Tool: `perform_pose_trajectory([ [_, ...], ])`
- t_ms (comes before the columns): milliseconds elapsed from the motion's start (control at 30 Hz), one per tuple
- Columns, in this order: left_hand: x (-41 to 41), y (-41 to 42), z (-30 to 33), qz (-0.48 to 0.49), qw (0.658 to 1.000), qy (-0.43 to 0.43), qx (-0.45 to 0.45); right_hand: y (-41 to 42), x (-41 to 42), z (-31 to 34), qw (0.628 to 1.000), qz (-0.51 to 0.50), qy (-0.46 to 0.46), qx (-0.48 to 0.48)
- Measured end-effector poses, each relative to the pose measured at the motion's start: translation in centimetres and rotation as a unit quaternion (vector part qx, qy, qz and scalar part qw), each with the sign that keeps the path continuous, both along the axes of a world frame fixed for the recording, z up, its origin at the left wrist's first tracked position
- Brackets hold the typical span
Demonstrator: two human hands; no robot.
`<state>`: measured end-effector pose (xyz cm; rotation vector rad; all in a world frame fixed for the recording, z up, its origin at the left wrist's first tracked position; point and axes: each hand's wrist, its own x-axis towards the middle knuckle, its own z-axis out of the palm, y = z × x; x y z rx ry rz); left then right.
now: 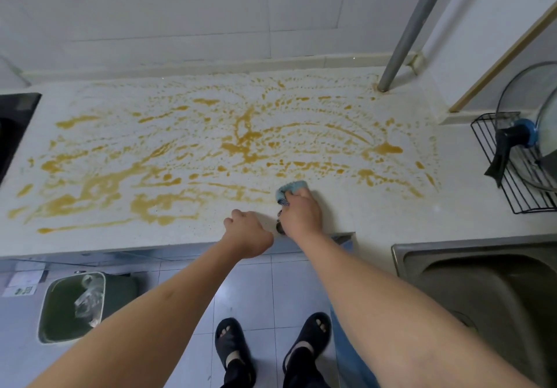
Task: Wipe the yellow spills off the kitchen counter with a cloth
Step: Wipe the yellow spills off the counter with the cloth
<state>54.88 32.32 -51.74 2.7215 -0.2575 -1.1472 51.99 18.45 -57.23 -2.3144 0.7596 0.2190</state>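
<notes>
Item: blue cloth point(291, 190), bunched in my right hand point(301, 214), pressed to the worktop point(376, 216) at the near edge of the yellow spills point(241, 143), presumably to start wiping. Left hand point(247, 232): loose fist, holding nothing, resting beside, likely bracing. Sink point(398, 255): contents not discernible. Floor bin point(72, 306): crumpled clear plastic.

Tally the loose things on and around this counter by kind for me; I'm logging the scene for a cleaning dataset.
Cloths: 1, the blue cloth gripped by the right hand
Wire racks: 1, black wire rack
Glass lids: 1, glass lid standing in the rack
Bins: 1, green bin on the floor
Total: 4
</notes>
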Motion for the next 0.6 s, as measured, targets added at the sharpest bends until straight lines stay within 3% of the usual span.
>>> perform_pose_trajectory([
  [67, 0.3, 0.9, 0.4, 0.022, 0.999, 0.0, -0.043, 2.0, 0.9, 0.6, 0.999, 0.009, -0.005, 0.04],
  [133, 0.4, 2.1, 0.8, 0.042, 0.992, 0.003, -0.115, 2.8, 1.3, 1.6, 0.984, -0.042, -0.009, 0.171],
  [233, 0.4, 3.0, 2.0, 0.039, 0.975, 0.007, -0.219, 3.2, 0.8, 3.1, 0.9, -0.178, -0.047, 0.396],
  [333, 0.0, 2.0, 3.3, 0.01, 0.957, -0.023, -0.289, 3.2, -0.3, 5.2, 0.823, -0.224, -0.082, 0.515],
  [400, -0.2, 1.4, 4.1, 0.017, 0.952, -0.056, -0.302, 2.7, -1.2, 7.0, 0.791, -0.204, -0.101, 0.568],
  [467, -0.1, 0.7, 4.7, 0.019, 0.952, -0.078, -0.294, 1.4, -1.8, 8.2, 0.811, -0.162, -0.108, 0.552],
  [533, 0.3, -0.1, 5.3, 0.032, 0.95, -0.084, -0.299, 0.0, -2.5, 8.6, 0.86, -0.122, -0.098, 0.486],
  [600, 0.9, -0.9, 5.9, 0.066, 0.942, -0.026, -0.327, -1.7, -3.1, 9.3, 0.922, -0.117, -0.093, 0.358],
])
